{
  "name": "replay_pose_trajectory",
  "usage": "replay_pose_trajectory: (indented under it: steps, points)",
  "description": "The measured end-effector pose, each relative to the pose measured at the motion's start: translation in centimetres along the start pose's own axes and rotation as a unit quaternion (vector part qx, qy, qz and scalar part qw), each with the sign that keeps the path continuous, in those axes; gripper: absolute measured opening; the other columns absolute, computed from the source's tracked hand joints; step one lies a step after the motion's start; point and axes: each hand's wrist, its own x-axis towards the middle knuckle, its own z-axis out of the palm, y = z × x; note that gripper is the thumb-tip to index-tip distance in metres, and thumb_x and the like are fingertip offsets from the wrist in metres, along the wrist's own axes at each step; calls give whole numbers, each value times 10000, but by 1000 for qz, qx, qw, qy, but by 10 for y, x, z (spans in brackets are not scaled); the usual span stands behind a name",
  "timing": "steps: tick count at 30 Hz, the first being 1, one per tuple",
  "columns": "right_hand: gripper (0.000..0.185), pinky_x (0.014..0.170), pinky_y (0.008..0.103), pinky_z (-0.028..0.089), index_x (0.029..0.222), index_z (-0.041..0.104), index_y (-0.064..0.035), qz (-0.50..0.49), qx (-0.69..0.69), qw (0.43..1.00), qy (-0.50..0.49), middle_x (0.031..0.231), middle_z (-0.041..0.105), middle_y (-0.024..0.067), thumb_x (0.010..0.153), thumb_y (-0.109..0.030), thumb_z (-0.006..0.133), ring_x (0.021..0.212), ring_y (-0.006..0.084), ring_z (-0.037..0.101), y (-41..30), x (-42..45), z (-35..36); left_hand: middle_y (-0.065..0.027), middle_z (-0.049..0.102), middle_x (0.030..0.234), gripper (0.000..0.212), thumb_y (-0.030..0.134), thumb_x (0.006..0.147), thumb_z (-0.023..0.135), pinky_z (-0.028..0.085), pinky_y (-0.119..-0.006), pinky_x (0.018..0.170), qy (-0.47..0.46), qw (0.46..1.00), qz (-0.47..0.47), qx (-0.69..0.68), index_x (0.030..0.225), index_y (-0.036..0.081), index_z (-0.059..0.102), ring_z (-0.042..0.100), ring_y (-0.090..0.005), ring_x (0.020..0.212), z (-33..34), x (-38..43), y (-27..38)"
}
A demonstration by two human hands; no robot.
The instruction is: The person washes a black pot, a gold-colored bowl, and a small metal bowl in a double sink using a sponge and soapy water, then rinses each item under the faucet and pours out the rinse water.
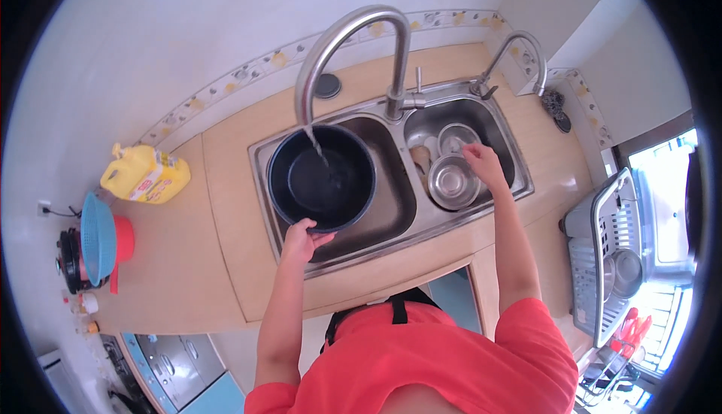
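Note:
My left hand grips the near rim of a dark round pot, which is in the left basin of a steel double sink. Water from the tall faucet runs into this pot. My right hand is over the right basin with its fingers curled, close to the rims of two steel bowls. Whether it grips a rim cannot be told. Beside the bowls lies a brownish utensil, partly hidden.
A smaller faucet stands at the back right, near a steel-wool scrubber. To the left are a yellow jug and a blue colander. A grey dish basket stands at the right, holding steel bowls. A stove is at lower left.

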Motion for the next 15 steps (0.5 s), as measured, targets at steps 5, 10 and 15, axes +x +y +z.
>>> replay_pose_trajectory:
  steps: [5,10,15]
  points:
    - [237,612,237,453,1024,606,-24,86,84,993,-11,812,621,29,844,-176,587,716,97,566,45,5,-27,-255,608,968,363,82,757,452,536,-408,786,21,997,-69,-31,1039,-144,480,615,-355,908,-5,34,-24]
    - [235,574,228,432,1020,606,-4,108,154,982,-5,782,616,33,841,-155,585,670,93,546,43,9,-29,-243,620,928,333,82,749,450,545,-305,586,34,993,-109,-39,1003,-131,485,644,-337,796,-9,59,-34]
    - [254,611,239,451,1026,606,1,106,116,987,-25,791,625,45,827,-158,599,694,108,564,54,11,-24,-236,622,923,299,97,775,447,520,-287,565,44,991,-126,-19,983,-114,486,643,-334,801,-17,72,-37]
